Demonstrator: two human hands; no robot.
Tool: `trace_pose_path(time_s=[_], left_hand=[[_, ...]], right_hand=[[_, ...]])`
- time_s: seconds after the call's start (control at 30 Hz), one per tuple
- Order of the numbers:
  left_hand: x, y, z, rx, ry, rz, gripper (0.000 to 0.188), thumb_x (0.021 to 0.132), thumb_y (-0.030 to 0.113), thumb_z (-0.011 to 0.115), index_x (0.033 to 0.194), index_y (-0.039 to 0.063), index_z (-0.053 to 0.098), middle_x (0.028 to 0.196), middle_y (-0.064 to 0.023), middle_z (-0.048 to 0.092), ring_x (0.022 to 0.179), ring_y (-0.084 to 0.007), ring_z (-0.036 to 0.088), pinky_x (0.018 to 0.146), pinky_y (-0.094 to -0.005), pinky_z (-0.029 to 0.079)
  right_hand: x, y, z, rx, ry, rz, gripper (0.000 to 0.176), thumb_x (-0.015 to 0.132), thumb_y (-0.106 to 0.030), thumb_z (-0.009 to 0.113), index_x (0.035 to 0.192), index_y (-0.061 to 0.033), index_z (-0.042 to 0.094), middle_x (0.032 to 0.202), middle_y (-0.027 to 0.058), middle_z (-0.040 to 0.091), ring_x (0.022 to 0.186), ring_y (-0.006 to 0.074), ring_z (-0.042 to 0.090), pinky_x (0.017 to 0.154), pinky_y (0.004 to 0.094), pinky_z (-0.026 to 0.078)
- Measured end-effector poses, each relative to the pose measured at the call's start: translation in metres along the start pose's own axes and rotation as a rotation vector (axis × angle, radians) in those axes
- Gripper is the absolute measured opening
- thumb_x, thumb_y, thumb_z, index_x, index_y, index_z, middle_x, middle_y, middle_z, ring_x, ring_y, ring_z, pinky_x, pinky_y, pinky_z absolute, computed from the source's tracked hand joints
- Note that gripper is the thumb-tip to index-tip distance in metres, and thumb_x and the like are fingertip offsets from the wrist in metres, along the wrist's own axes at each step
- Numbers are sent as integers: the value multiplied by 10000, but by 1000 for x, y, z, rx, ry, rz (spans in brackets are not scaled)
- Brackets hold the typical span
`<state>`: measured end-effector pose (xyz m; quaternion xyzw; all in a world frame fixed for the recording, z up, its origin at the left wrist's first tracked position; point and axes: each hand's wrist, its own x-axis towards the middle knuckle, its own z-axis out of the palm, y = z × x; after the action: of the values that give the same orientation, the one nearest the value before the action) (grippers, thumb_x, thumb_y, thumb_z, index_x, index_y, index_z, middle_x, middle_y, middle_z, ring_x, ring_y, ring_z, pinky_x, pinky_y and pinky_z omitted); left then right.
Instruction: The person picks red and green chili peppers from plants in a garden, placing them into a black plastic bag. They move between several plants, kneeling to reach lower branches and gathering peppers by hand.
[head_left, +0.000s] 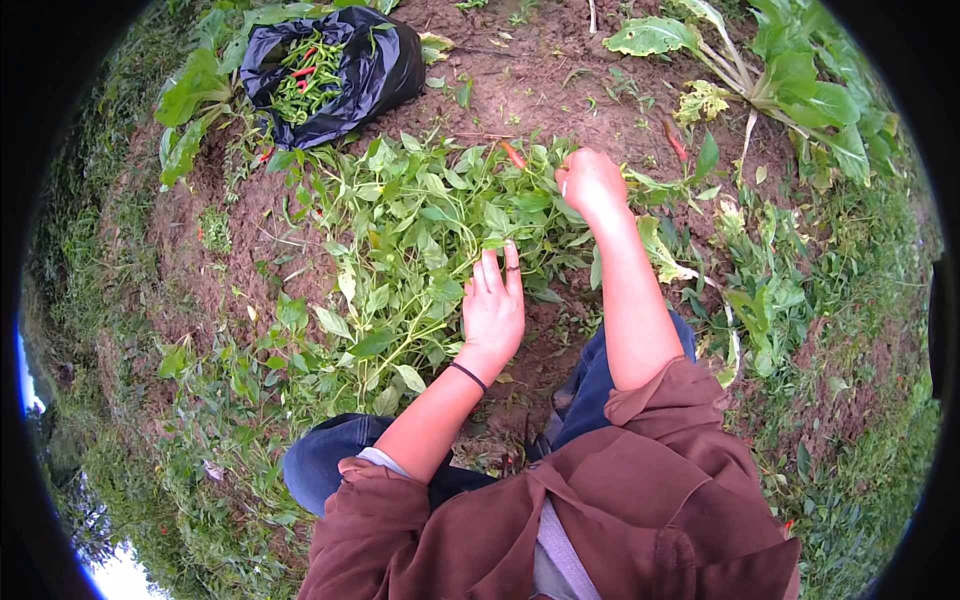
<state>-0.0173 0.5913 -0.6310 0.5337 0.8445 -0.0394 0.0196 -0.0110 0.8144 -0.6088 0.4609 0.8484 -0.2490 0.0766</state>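
Note:
A leafy chili pepper plant (420, 202) spreads low over the soil before me. My left hand (493, 311) reaches into its foliage with fingers extended, their tips touching leaves and partly covered. At the plant's right edge, my right hand (592, 184) has its fingers curled against the leaves; whatever lies inside them is hidden. Just left of that hand, a red-orange chili (513, 155) shows among the leaves. Beyond the plant at the upper left stands a black plastic bag (382, 71), its mouth spread wide. Inside are many green chilies (319, 82) and several red ones (303, 72).
Another red chili (675, 142) is right of my right hand. Large leafy plants grow at the upper right (810, 94) and beside the bag (196, 86). Pale bent stalks (729, 315) lie along my right side. Brown soil (517, 90) shows beyond the foliage. My bent knees (330, 454) flank the near side.

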Motion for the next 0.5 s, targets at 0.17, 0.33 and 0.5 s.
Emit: trace_pose_path(time_s=[0.17,0.33,0.5], left_hand=[[-2,-2,1,-2,17,0,616,781,98,495,1355,-22,303,1254,-264,391,1080,-333,449,754,-369,501],[-1,1,4,-16,3,5,608,778,84,489,1350,-22,311,1259,-267,391,1098,-338,445,724,-348,529],[-1,6,9,-21,5,9,616,778,91,496,1353,-22,307,1258,-261,391,1093,-333,449,693,-318,540]], right_hand=[[16,18,23,296,-204,-64,277,740,-298,626,965,-152,692,984,112,662,922,296,628,830,386,485],[15,26,24,453,-239,-129,297,717,-284,645,954,-111,692,898,109,679,798,228,639,755,334,480],[17,35,28,756,-119,111,319,723,-233,638,859,55,649,712,91,628,666,171,579,627,312,452]])
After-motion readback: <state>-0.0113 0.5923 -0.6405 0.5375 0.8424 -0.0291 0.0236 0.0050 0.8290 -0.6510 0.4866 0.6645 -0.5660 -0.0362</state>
